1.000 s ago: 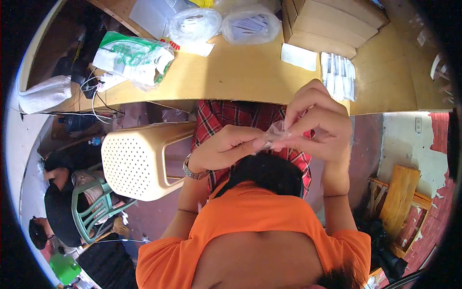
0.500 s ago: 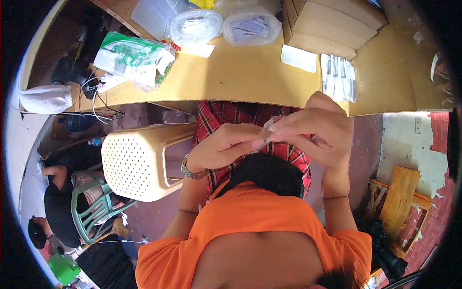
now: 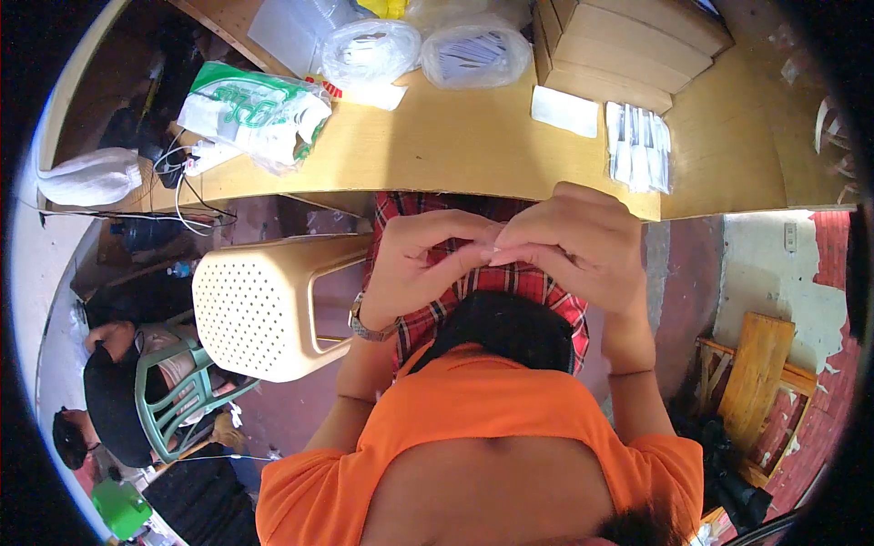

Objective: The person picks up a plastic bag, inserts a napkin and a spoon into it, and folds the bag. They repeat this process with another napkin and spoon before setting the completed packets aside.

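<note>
Above my lap, in front of the table edge, both hands meet fingertip to fingertip. My left hand (image 3: 428, 259), with a watch on its wrist, is closed in a pinch of thumb and forefinger. From the other side my right hand (image 3: 578, 246) is pinched too, its fingers curled over. A small clear plastic piece (image 3: 494, 247) shows as a thin whitish bit between the fingertips. Most of it is hidden by the fingers, so its shape cannot be made out. Under the hands lies red plaid cloth (image 3: 537, 280).
On the table (image 3: 437, 146) are filled clear plastic bags (image 3: 475, 53), a green-and-white package (image 3: 255, 109), white paper (image 3: 564, 111), wrapped white items (image 3: 639, 150) and cardboard boxes (image 3: 628, 45). A cream stool (image 3: 250, 309) stands left. Behind it another person (image 3: 114, 391) sits on a green chair (image 3: 173, 400).
My hands have drawn closer together and the right has shifted a little left. The clear plastic, plainly visible between them before, is now mostly covered by the fingers.
</note>
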The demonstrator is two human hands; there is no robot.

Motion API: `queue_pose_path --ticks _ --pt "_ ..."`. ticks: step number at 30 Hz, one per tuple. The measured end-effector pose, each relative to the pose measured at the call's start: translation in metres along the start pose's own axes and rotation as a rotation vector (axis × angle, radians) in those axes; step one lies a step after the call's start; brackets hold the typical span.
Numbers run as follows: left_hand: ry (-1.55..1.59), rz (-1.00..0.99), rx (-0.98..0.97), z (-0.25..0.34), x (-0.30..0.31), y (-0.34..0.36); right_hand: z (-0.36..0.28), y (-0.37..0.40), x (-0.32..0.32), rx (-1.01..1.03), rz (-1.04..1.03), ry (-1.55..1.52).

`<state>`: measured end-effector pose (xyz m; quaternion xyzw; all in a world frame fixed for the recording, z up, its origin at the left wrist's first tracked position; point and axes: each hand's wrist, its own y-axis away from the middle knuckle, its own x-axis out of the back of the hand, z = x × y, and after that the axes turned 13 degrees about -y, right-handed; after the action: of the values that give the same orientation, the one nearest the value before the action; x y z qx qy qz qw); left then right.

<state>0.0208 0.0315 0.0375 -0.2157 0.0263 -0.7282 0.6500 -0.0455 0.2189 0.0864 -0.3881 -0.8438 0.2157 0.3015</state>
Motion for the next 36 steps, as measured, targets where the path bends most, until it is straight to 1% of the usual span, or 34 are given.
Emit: queue_pose_path --ticks 2,5,7,10,13,14,17,19,23,25,28,35,36 --pt "-0.020 0.047 0.094 0.008 0.001 -0.001 0.001 -0.001 0.000 0.030 0.013 0.010" --pt "-0.012 0.089 0.120 0.008 -0.002 0.000 -0.001 -0.004 0.003 0.044 0.037 0.020" --pt "-0.073 0.102 0.115 0.013 -0.001 -0.001 -0.002 -0.003 0.006 0.032 0.043 0.016" --pt "-0.131 0.135 0.109 0.013 -0.002 0.000 -0.006 -0.001 0.010 0.012 0.117 0.038" --pt "-0.236 0.140 0.084 0.016 -0.001 -0.001 -0.007 0.006 0.015 -0.090 0.090 0.036" --pt "-0.281 0.135 0.072 0.017 0.000 -0.002 -0.008 0.006 0.015 -0.077 0.068 0.067" --pt "-0.322 0.231 0.100 0.017 -0.007 -0.003 -0.009 0.000 0.015 -0.039 0.027 0.178" --pt "-0.418 0.267 0.039 0.013 -0.011 -0.004 -0.010 -0.003 0.013 -0.018 0.027 0.270" --pt "-0.596 0.297 -0.044 0.009 -0.015 -0.005 -0.005 -0.004 0.007 -0.075 0.037 0.356" --pt "-0.624 0.302 -0.064 0.009 -0.016 -0.006 -0.001 -0.003 0.003 -0.091 0.049 0.359" --pt "-0.644 0.309 -0.100 0.009 -0.016 -0.007 0.007 0.003 0.002 -0.062 0.031 0.367" --pt "-0.645 0.314 -0.161 0.004 -0.017 -0.010 0.004 0.004 -0.003 -0.048 0.036 0.321" --pt "-0.654 0.305 -0.138 0.005 -0.017 -0.009 0.004 0.004 -0.004 -0.043 0.035 0.335"
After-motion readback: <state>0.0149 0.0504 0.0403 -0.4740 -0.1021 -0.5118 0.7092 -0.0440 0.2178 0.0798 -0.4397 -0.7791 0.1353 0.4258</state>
